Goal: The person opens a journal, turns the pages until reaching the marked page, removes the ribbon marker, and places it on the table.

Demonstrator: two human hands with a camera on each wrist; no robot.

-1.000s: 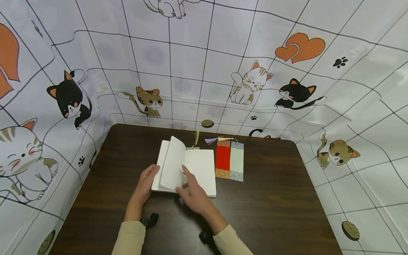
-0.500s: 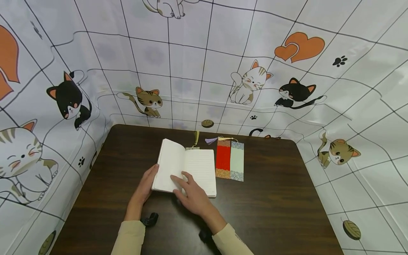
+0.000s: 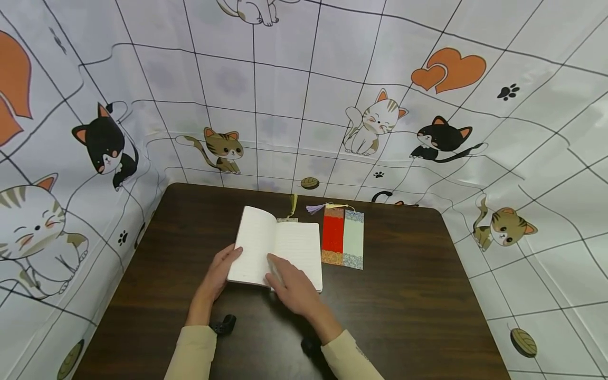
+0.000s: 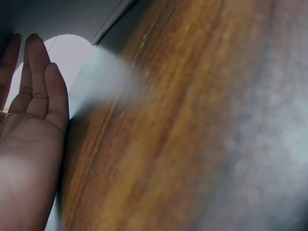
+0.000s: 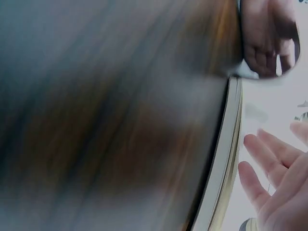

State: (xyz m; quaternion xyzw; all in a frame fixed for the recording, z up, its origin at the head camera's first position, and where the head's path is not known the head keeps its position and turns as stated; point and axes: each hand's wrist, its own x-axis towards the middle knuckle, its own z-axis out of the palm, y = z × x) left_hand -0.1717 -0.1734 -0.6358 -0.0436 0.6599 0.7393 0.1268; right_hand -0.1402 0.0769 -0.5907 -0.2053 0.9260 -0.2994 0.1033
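An open notebook (image 3: 298, 238) with lined white pages lies mid-table in the head view. My left hand (image 3: 220, 272) holds its left edge, thumb on the page. The left wrist view shows the fingers of this left hand (image 4: 36, 91) stretched along the underside of the dark cover (image 4: 57, 17). Over the lower part of the spread, beside the centre fold, my right hand (image 3: 296, 287) touches the paper with extended fingers. In the right wrist view, the right hand (image 5: 284, 178) has its fingers apart over the white page, near the block of page edges (image 5: 226, 159).
Right of the notebook lie a red bookmark (image 3: 333, 235) and a pale green bookmark (image 3: 353, 240), both tasselled. Another bookmark (image 3: 287, 219) with an olive tassel is mostly hidden behind the notebook. The dark wooden table (image 3: 408, 295) meets a cat-print cloth (image 3: 275, 95) at the back.
A raised page has come down flat on the left side of the notebook. My right hand moved left over the paper, then back to the fold. The left thumb reaches further onto the page.
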